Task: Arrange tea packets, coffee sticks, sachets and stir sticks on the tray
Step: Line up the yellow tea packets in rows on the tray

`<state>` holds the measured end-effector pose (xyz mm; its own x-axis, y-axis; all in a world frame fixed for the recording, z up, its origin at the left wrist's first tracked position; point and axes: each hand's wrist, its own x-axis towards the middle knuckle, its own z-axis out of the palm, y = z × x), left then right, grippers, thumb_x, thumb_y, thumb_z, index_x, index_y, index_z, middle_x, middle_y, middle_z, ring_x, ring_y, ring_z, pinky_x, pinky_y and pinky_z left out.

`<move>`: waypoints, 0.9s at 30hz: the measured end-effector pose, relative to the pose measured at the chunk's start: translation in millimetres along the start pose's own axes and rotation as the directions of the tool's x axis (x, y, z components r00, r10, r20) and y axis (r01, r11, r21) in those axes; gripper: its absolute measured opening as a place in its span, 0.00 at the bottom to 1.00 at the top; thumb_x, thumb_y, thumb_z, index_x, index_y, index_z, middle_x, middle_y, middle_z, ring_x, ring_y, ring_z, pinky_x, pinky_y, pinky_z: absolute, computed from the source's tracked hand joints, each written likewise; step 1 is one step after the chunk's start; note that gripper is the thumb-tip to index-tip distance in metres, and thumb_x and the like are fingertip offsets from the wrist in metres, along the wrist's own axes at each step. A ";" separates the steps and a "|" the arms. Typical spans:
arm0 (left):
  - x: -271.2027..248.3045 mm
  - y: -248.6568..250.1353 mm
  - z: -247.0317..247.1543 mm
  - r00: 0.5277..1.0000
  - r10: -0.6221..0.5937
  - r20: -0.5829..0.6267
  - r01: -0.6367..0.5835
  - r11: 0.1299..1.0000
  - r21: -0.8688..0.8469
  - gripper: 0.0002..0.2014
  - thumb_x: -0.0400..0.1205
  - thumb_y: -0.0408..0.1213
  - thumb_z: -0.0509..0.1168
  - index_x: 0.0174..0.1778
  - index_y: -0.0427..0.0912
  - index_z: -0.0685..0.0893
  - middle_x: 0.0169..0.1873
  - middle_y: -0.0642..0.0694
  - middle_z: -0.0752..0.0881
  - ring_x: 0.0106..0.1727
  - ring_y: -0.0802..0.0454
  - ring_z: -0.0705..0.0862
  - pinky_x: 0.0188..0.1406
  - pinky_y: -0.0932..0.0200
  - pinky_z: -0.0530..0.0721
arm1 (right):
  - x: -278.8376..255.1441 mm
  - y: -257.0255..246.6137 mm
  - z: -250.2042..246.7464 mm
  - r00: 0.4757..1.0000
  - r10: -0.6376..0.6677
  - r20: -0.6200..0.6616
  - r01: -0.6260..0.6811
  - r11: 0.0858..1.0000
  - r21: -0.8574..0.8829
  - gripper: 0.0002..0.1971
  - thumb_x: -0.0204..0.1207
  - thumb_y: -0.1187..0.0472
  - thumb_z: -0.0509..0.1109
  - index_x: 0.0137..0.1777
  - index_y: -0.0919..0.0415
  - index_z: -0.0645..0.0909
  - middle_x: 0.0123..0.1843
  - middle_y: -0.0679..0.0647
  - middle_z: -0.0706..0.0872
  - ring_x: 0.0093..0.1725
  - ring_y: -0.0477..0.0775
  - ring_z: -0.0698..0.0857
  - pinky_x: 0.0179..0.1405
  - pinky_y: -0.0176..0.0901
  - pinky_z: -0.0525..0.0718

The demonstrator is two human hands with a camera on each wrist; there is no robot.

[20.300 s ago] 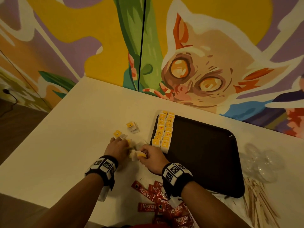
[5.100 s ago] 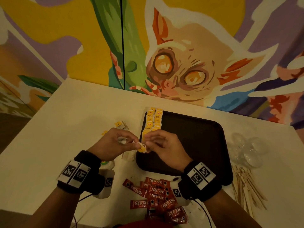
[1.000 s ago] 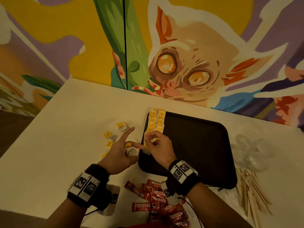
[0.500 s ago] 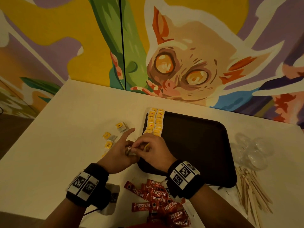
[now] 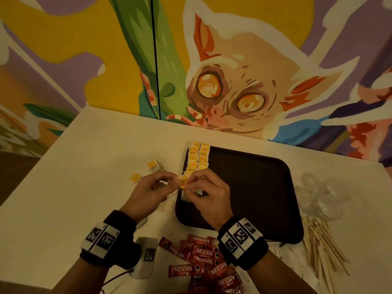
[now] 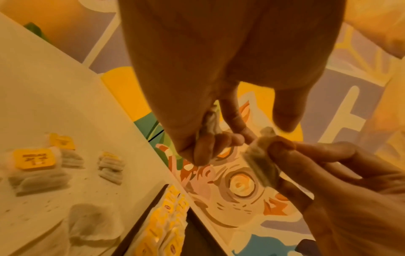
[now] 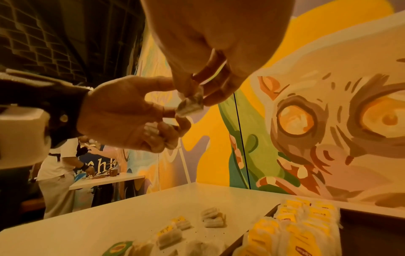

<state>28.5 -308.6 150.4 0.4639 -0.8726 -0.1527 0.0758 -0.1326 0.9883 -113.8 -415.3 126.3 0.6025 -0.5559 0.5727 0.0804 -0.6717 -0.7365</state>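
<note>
Both your hands were raised just above the near left corner of the tray (image 5: 265, 187), sharing one tea packet (image 5: 184, 181). Your right hand (image 5: 209, 195) pinched it between thumb and fingertips, while your left hand (image 5: 148, 193) pinched its other end and kept a second bag curled in the palm, presumably to fold it before laying it down. Nearest you lay the red coffee sticks (image 5: 203, 257), printed NESCAFE CLASSIC, not yet sorted, with wooden stir sticks (image 5: 320, 249) off to the right. Farther out, loose tea bags (image 5: 153, 166) waited on the table (image 5: 84, 177) left of the tray. Beyond your fingers, two tidy rows of yellow tea packets (image 5: 198, 158) ran along the tray's left edge, some reading RELAX.
</note>
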 end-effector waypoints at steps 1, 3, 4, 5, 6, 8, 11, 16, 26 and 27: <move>0.8 0.7 0.6 1.000 0.026 -0.013 -0.025 0.998 0.051 0.05 0.80 0.36 0.70 0.44 0.38 0.89 0.19 0.58 0.77 0.22 0.62 0.67 0.27 0.64 0.68 | 0.3 0.0 0.0 1.000 0.001 -0.001 -0.001 1.000 -0.006 0.04 0.72 0.71 0.78 0.36 0.69 0.87 0.47 0.59 0.85 0.42 0.49 0.85 0.45 0.41 0.86; 1.4 1.6 0.3 0.998 0.063 -0.024 -0.060 0.994 0.096 0.06 0.79 0.37 0.71 0.44 0.40 0.91 0.16 0.58 0.73 0.21 0.61 0.65 0.26 0.62 0.67 | -0.2 0.0 -0.3 1.000 0.005 -0.001 -0.005 1.000 -0.017 0.04 0.72 0.71 0.78 0.36 0.69 0.87 0.48 0.60 0.84 0.41 0.50 0.84 0.46 0.39 0.86; 1.1 2.3 -0.1 0.996 0.086 -0.022 -0.083 0.991 0.106 0.06 0.77 0.38 0.72 0.44 0.41 0.91 0.17 0.58 0.73 0.22 0.59 0.64 0.25 0.61 0.66 | -0.6 -0.2 -0.2 1.000 0.003 0.003 -0.003 1.000 -0.017 0.04 0.71 0.72 0.78 0.36 0.68 0.87 0.49 0.60 0.83 0.43 0.50 0.84 0.48 0.38 0.86; 1.1 3.1 -0.8 0.994 0.109 -0.023 -0.106 0.988 0.116 0.05 0.77 0.39 0.72 0.43 0.42 0.92 0.18 0.57 0.74 0.22 0.59 0.64 0.25 0.61 0.65 | -1.0 -0.5 -0.3 1.000 -0.001 0.013 0.001 1.000 -0.014 0.03 0.71 0.71 0.78 0.37 0.68 0.87 0.49 0.60 0.83 0.45 0.49 0.84 0.49 0.38 0.86; 1.5 2.9 -1.8 0.991 0.133 -0.022 -0.129 0.983 0.131 0.05 0.77 0.37 0.72 0.43 0.41 0.92 0.19 0.56 0.77 0.21 0.59 0.65 0.24 0.61 0.66 | -1.1 -0.5 -0.6 1.000 0.000 0.025 0.001 1.000 -0.008 0.03 0.71 0.70 0.78 0.38 0.67 0.88 0.50 0.59 0.83 0.47 0.49 0.84 0.49 0.40 0.86; 1.8 3.5 -2.2 0.984 0.174 -0.027 -0.168 0.972 0.163 0.04 0.78 0.35 0.72 0.44 0.41 0.92 0.20 0.53 0.80 0.22 0.58 0.68 0.23 0.59 0.67 | -0.2 -2.9 -1.2 0.999 0.033 0.040 -0.034 0.999 0.022 0.04 0.71 0.66 0.80 0.42 0.66 0.88 0.53 0.57 0.81 0.50 0.50 0.84 0.49 0.43 0.86; 4.3 1.7 -4.4 0.974 0.218 -0.060 -0.201 0.957 0.211 0.04 0.78 0.39 0.72 0.43 0.44 0.91 0.25 0.35 0.82 0.24 0.47 0.68 0.25 0.47 0.69 | 5.0 -13.5 -4.5 0.975 0.209 0.070 -0.218 0.964 0.155 0.12 0.70 0.65 0.81 0.51 0.63 0.85 0.58 0.55 0.78 0.49 0.52 0.85 0.45 0.45 0.89; 4.0 2.9 -4.9 0.952 0.306 -0.017 -0.280 0.890 0.360 0.04 0.79 0.43 0.70 0.43 0.49 0.90 0.22 0.34 0.75 0.22 0.46 0.65 0.25 0.54 0.68 | 18.1 -22.4 -14.1 0.850 0.484 0.209 -0.524 0.817 0.241 0.21 0.78 0.61 0.75 0.69 0.50 0.78 0.63 0.47 0.83 0.52 0.51 0.88 0.52 0.51 0.90; 4.5 7.5 -4.9 0.925 0.376 0.049 -0.348 0.791 0.503 0.09 0.80 0.37 0.72 0.49 0.59 0.89 0.35 0.67 0.85 0.28 0.58 0.72 0.30 0.65 0.73 | 28.4 -21.2 -29.6 0.910 0.348 0.227 -0.354 0.935 -0.014 0.06 0.76 0.59 0.76 0.50 0.57 0.91 0.46 0.46 0.90 0.47 0.46 0.88 0.49 0.47 0.89; 4.1 8.0 -4.7 0.918 0.392 0.052 -0.357 0.764 0.537 0.11 0.79 0.36 0.72 0.50 0.59 0.89 0.35 0.72 0.84 0.28 0.61 0.72 0.31 0.70 0.71 | 29.3 -20.6 -32.1 0.910 0.329 0.250 -0.323 0.944 -0.068 0.05 0.77 0.59 0.75 0.50 0.57 0.90 0.46 0.45 0.89 0.47 0.45 0.88 0.49 0.45 0.88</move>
<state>35.2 -311.1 157.6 0.4101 -0.8778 0.2476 -0.5815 -0.0425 0.8125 -123.4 -433.5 169.8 0.7738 -0.6047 0.1887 -0.1724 -0.4876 -0.8559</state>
